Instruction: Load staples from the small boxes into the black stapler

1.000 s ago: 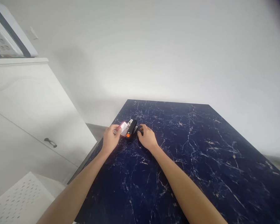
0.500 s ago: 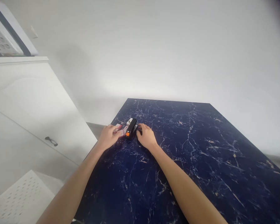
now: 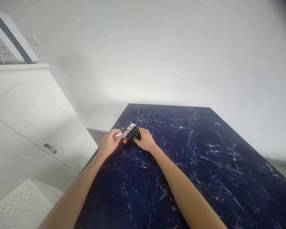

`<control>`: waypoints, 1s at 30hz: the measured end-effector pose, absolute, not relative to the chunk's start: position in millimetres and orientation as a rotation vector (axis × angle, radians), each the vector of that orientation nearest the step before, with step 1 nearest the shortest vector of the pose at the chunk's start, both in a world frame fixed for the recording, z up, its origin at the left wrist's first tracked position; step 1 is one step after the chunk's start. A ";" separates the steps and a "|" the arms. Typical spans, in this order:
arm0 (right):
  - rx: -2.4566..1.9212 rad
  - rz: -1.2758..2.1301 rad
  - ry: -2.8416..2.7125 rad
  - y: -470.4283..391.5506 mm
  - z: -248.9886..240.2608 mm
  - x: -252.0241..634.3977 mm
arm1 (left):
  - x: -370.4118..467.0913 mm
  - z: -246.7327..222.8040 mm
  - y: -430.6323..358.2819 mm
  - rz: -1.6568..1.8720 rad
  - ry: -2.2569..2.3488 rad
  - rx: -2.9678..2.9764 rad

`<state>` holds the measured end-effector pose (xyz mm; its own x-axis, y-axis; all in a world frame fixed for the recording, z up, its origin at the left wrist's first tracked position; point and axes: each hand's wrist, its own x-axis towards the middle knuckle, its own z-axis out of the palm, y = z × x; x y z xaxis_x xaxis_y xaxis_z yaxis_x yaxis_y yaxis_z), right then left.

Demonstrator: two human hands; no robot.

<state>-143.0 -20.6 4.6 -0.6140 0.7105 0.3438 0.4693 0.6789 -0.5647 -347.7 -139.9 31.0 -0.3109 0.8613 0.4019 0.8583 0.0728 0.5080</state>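
Near the left edge of the dark blue marbled table (image 3: 157, 178), my left hand (image 3: 109, 142) grips a small red and white box (image 3: 117, 135). My right hand (image 3: 145, 140) has its thumb and fingers round the right side of a black stapler-like object (image 3: 131, 135) with an orange end. Another small white box (image 3: 132, 126) with dark print touches the far left side of the black object. More red and white packaging lies between my left hand and the black object, partly hidden.
A white cabinet (image 3: 26, 108) with a dark handle (image 3: 50, 148) stands to the left, with a white and grey container (image 3: 14, 35) on top. A white perforated box (image 3: 19, 203) is at the lower left. Behind the table rises a pale wall.
The black object has moved left and turned slightly, with my right hand closing against it. My left hand has lifted and tilted a red and white box.
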 end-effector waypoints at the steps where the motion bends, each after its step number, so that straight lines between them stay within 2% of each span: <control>1: -0.901 0.578 -2.334 -21.0 5.1 -142.6 | -349.7 29.7 -139.7 1.131 2.291 1.804; 5: -0.889 0.653 -2.308 -20.3 7.1 -140.8 | -353.9 23.1 -137.4 1.182 2.278 1.767; 10: -0.918 0.763 -2.255 -18.5 8.0 -138.9 | -350.5 28.5 -137.9 1.131 2.483 1.965; 17: -0.949 0.616 -2.311 -21.3 8.4 -140.5 | -359.7 41.4 -144.2 0.753 2.047 2.015; 23: -0.898 0.959 -2.117 -15.5 5.1 -137.3 | -380.5 35.8 -141.5 0.830 2.006 1.937; 30: -0.933 0.952 -1.993 -7.6 -3.4 -139.4 | -374.5 34.4 -144.2 0.940 2.138 1.841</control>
<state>-139.4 -7.6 -3.4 -0.4731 0.8303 0.2946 0.2929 0.4636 -0.8362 -374.5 -144.2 34.4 -0.2248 0.9365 0.2690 0.8312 0.0402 0.5546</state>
